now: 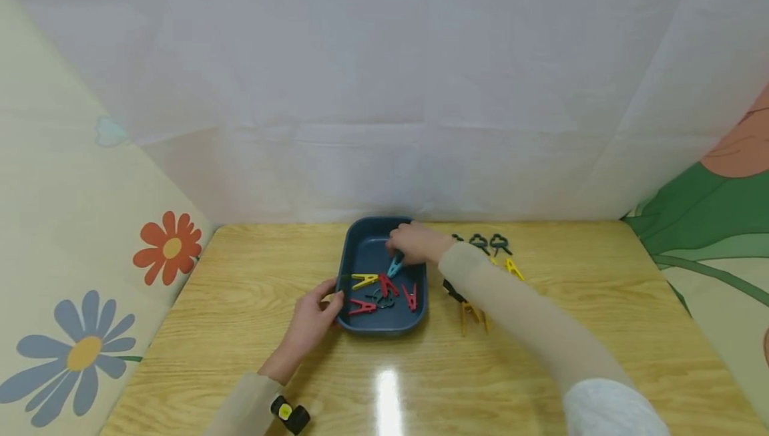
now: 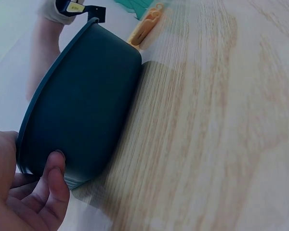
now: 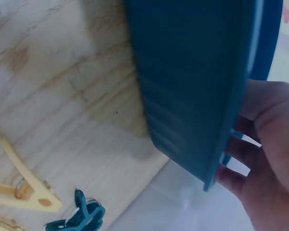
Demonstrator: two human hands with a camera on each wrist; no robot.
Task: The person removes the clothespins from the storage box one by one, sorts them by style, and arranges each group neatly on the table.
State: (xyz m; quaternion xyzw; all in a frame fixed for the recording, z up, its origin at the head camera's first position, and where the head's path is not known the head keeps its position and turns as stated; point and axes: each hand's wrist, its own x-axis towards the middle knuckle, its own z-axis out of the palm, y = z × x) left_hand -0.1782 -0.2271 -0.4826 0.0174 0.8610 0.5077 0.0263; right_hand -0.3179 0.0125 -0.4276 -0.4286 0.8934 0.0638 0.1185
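A dark blue tray point(image 1: 366, 249) stands on the wooden table. My left hand point(image 1: 314, 316) holds its near left side, fingers against the outer wall in the left wrist view. Over the tray's far right part, my right hand point(image 1: 414, 242) pinches a light blue clothespin point(image 1: 394, 267), partly hidden by the fingers; bits of it show between them in the right wrist view. In the tray lie a yellow clothespin point(image 1: 364, 280), several red clothespins point(image 1: 410, 297) and a dark green clip point(image 1: 382, 299).
Right of the tray are several dark green clips point(image 1: 498, 243) in a row at the back. Yellow clothespins point(image 1: 513, 269) and orange-yellow ones point(image 1: 464, 319) lie nearby, partly under the right sleeve point(image 1: 510, 302). A white sheet point(image 1: 384, 122) hangs behind the table.
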